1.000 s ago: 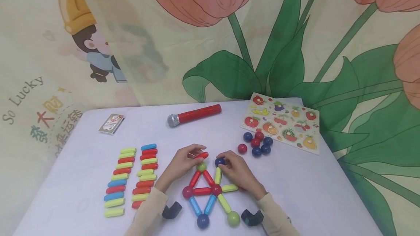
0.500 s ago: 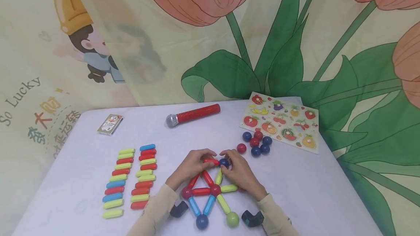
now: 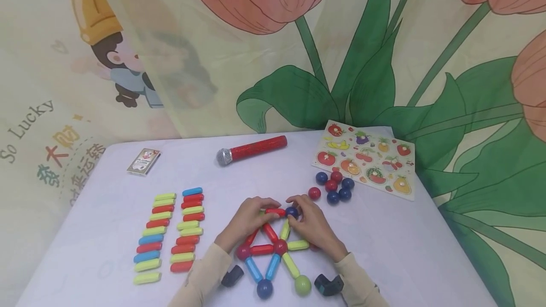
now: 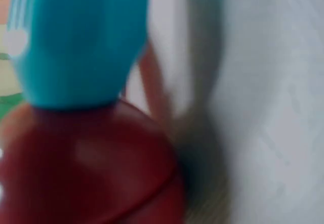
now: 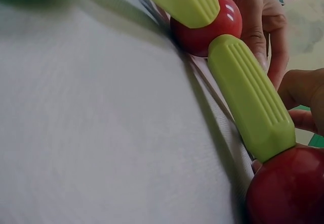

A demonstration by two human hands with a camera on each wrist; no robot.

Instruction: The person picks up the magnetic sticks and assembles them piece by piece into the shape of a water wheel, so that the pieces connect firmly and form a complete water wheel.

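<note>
My left hand (image 3: 249, 214) pinches a red building rod (image 3: 276, 212) at the top of a flat figure made of rods and balls. The rod's right end meets a dark blue ball (image 3: 292, 212), which my right hand (image 3: 310, 219) holds between thumb and fingers. Below the hands, a red centre ball (image 3: 280, 247) joins red, blue and yellow-green rods. The green ball at the top left corner is mostly hidden by my left fingers. A blue rod (image 4: 81, 42) on a red ball (image 4: 91, 163) fills the left wrist view. A yellow-green rod (image 5: 250, 97) links two red balls in the right wrist view.
Two columns of loose rods (image 3: 150, 239) lie at left. Several red and blue balls (image 3: 332, 197) sit near a fruit puzzle board (image 3: 366, 160) at back right. A red toy microphone (image 3: 256, 148) and a card box (image 3: 144, 161) lie behind. The wrist cameras (image 3: 329, 284) show beside the forearms.
My left hand has moved right and brought the red rod down from above the green ball to the blue ball. My right hand has stayed on the blue ball, which shifted slightly right.
</note>
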